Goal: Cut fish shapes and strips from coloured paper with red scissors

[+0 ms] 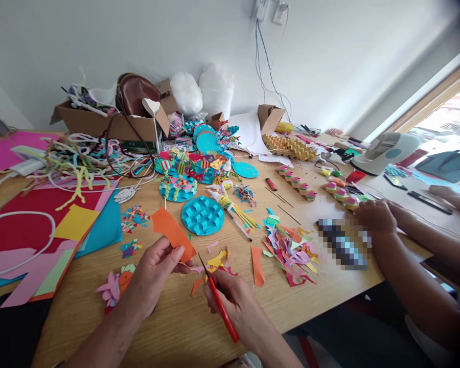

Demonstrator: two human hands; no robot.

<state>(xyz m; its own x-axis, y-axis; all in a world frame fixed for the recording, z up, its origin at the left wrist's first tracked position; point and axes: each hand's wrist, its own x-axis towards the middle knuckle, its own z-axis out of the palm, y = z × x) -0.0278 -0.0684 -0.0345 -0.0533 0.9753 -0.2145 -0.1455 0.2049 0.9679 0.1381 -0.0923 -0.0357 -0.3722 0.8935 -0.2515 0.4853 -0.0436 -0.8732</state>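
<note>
- Orange paper (172, 232): pinched in left hand (157, 268), thumb on top, fingers curled.
- Red-handled scissors (219, 301): gripped in right hand (238, 301), fingers wrapped round handle, tip just beside paper.

Counts: 1 red-handled cutting tool (221, 306), 1 hand-held orange paper piece (175, 235), 1 flat orange paper strip (257, 267), 1 yellow paper sheet (76, 223), 1 white fish cutout (125, 194), 1 pen (240, 228), 1 red lighter (270, 184), 1 brown bag (136, 92). Pairs: 2 painted egg-carton strips (297, 183), 2 bulging white bags (216, 92), 2 wall sockets (280, 13). Thin wooden sticks (289, 214) look like 3; scraps in the big multicolored paper heap (291, 250) overlap too much to count, same for the tangled pipe cleaners (88, 153).
</note>
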